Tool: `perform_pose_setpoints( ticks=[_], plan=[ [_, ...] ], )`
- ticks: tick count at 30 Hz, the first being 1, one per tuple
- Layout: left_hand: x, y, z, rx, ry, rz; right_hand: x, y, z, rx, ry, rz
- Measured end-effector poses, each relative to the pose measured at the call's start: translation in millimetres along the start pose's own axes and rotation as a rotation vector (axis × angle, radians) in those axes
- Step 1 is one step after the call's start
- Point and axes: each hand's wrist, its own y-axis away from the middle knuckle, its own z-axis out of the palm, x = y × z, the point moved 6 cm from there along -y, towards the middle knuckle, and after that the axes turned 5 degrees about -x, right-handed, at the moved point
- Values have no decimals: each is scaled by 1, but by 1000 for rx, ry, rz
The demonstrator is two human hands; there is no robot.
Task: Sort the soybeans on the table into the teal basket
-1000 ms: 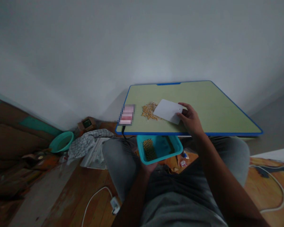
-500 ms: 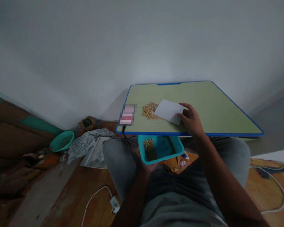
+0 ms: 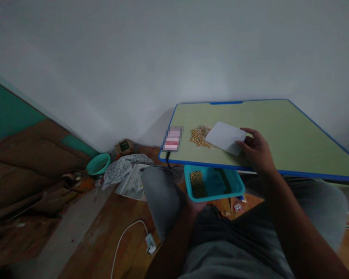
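Observation:
My right hand (image 3: pixel 257 149) pinches the right end of a white card (image 3: pixel 225 137) above the pale green tabletop (image 3: pixel 296 143). The card's left edge reaches the pile of yellowish beans (image 3: pixel 200 137), covering part of its right side. Below the table's front edge, my left hand (image 3: pixel 196 205) holds a turquoise plastic basket (image 3: pixel 221 197) from underneath, its fingers mostly hidden by it. More beans (image 3: pixel 197 184) lie gathered at the basket's left end.
A phone-like object (image 3: pixel 172 139), blurred out, lies at the table's left with a dark strap. On the floor to the left are a green basin (image 3: pixel 99 164), a checked cloth (image 3: pixel 122 167), a cardboard box (image 3: pixel 123 147) and a power strip (image 3: pixel 150 243) with a white cord.
The view has turned left, so everything appears farther right. Card, beans and basket keep nearly the same places relative to the table, and both hands keep their holds.

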Motion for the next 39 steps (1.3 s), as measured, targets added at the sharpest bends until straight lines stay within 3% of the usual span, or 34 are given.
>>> perform_pose_setpoints(
  ticks=[11,18,27,33,39],
  plan=[
    [-3,2,-1,96,12,-92,1,1,-3,40,24,-34],
    [-5,1,-13,120,35,-63,-2,2,0,-5,39,6],
    [-7,-8,-16,-21,102,-4,-6,-3,5,-46,88,-29],
    [-15,-14,-31,-14,154,-11,-10,0,7,-36,71,-11],
    [-15,-15,-24,-23,169,-35,-9,1,4,-16,88,-4]
  ],
)
